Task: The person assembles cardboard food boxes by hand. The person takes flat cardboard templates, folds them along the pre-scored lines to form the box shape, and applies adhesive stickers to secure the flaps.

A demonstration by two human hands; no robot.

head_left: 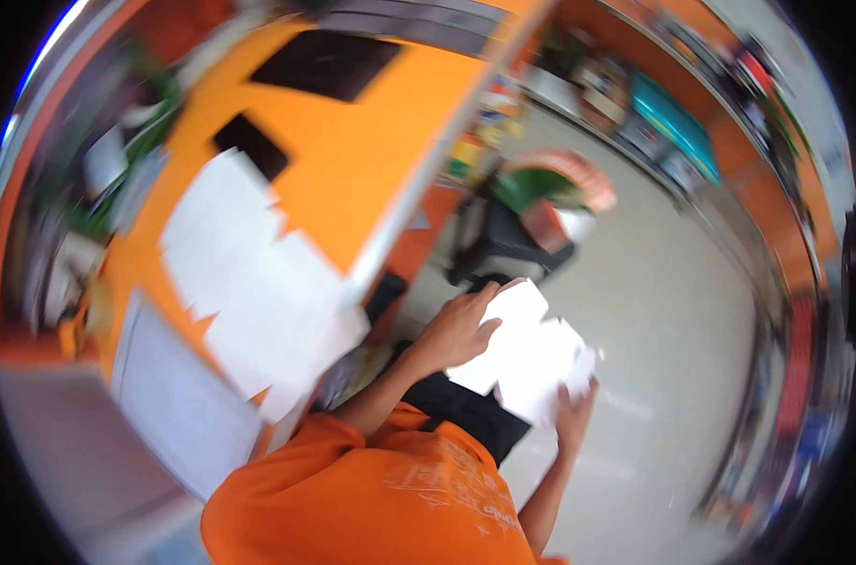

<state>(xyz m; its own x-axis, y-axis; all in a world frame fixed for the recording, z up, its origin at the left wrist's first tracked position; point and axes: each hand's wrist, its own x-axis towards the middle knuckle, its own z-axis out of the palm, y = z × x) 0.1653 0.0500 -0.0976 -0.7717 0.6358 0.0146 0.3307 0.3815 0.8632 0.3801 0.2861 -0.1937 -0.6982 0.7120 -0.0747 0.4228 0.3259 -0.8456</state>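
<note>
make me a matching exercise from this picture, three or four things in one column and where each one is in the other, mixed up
Things:
1. small stack of white paper sheets
2. row of white paper sheets
3. flat black rectangular pad
4. black office chair

Places:
A. far end of the orange table
B. on the pale floor beside the table
C. held between left hand and right hand
D. spread along the table

Pairs: 1-C, 2-D, 3-A, 4-B

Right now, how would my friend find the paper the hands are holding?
Start at the big orange table covered with white sheets. Look right, past its edge, above the pale floor. There the left hand and right hand grip a white paper bundle, the only paper off the table.
</note>
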